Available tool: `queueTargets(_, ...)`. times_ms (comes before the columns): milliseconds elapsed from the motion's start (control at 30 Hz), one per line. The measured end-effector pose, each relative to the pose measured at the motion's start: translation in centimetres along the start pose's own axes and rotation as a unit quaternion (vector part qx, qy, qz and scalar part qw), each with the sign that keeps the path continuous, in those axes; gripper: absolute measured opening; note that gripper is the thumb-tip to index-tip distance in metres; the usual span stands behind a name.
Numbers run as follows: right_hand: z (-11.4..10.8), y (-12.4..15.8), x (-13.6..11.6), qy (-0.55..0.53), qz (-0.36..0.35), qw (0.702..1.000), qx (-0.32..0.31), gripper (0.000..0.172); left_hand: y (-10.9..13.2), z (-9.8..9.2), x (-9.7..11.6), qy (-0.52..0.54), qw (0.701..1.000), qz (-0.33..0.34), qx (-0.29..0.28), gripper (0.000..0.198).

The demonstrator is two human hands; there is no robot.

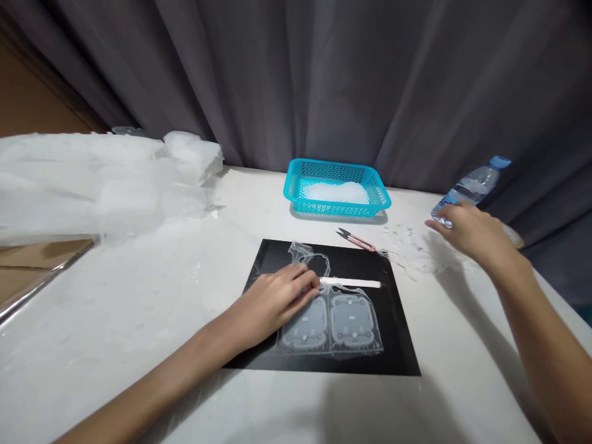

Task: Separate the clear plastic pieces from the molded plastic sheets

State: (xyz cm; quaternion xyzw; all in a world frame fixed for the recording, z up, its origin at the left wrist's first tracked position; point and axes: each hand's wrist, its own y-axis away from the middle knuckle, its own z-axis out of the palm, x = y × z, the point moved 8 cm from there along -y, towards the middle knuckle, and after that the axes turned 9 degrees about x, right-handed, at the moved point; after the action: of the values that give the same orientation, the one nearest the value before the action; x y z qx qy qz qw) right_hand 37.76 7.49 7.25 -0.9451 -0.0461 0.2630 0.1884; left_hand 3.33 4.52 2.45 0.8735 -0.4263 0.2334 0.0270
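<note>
Left hand [277,293] on plastic [353,320] | right hand [474,229] before bottle [481,179] | label [448,200] unclear

No text can be read in full: the blue label [448,201] on the clear plastic water bottle [481,180] bears pale lettering, but it is small, tilted and partly behind the right hand [474,233]. Small pale marks on the pink handle of the thread snips [363,242], and the tiny dash and oval shapes on the translucent molded plastic pieces [352,327], are too small to make out as writing.
</note>
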Motion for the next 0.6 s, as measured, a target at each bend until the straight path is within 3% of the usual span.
queueTargets(67,2.3,0.2,-3.1,0.030,0.005,1.000,-0.009,0.033,-0.1,-0.2,-0.4,0.001,1.000,0.002,-0.002,0.031)
queueTargets(167,8.4,1.7,-9.3,0.017,-0.044,0.977,-0.210,0.029,0.0,-0.7,-0.7,-0.011,1.000,0.010,0.002,0.029)
queueTargets(267,11.3,3.5,-12.9,-0.036,-0.062,0.946,-0.316,0.022,-0.1,-1.1,-1.0,-0.040,0.999,0.021,0.015,0.029)
queueTargets(467,12.4,5.2,-11.4,-0.080,0.014,0.908,-0.411,0.015,-0.3,-1.2,-1.1,-0.074,0.996,0.033,0.029,0.029)
queueTargets(600,10.3,5.3,-10.2,-0.082,0.049,0.885,-0.456,0.020,-0.4,-1.4,-1.4,-0.105,0.993,0.039,0.042,0.030)
